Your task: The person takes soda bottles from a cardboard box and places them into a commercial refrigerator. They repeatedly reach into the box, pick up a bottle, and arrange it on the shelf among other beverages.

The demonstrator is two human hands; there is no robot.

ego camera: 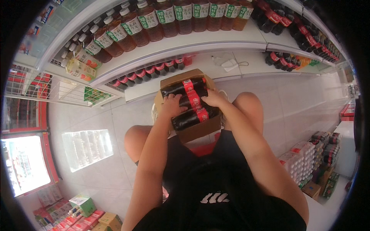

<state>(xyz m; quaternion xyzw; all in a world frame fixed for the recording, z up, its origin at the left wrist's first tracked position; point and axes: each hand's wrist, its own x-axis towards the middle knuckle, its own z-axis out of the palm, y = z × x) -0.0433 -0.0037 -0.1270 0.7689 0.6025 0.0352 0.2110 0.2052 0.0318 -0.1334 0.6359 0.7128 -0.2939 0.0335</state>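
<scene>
An open cardboard box (199, 130) stands on the floor between my knees. Several large cola bottles (194, 98) with red labels lie on their sides in it, side by side. With fingers and thumb spread around a middle bottle, my left hand (172, 105) grips its left part. At the right end of the bottles, my right hand (214, 98) has its fingers curled down onto a bottle; its fingertips are partly hidden. Just beyond the box, a row of smaller cola bottles (150, 70) stands on the low white shelf (144, 91).
Bottled tea (183, 17) lines the upper shelf (179, 40). A white device with a cord (229, 65) lies on the low shelf, with more cola bottles (281, 61) farther right. Shrink-wrapped packs (299, 158) are stacked at right. Boxed goods (83, 221) sit at lower left, near a lit cooler (29, 164).
</scene>
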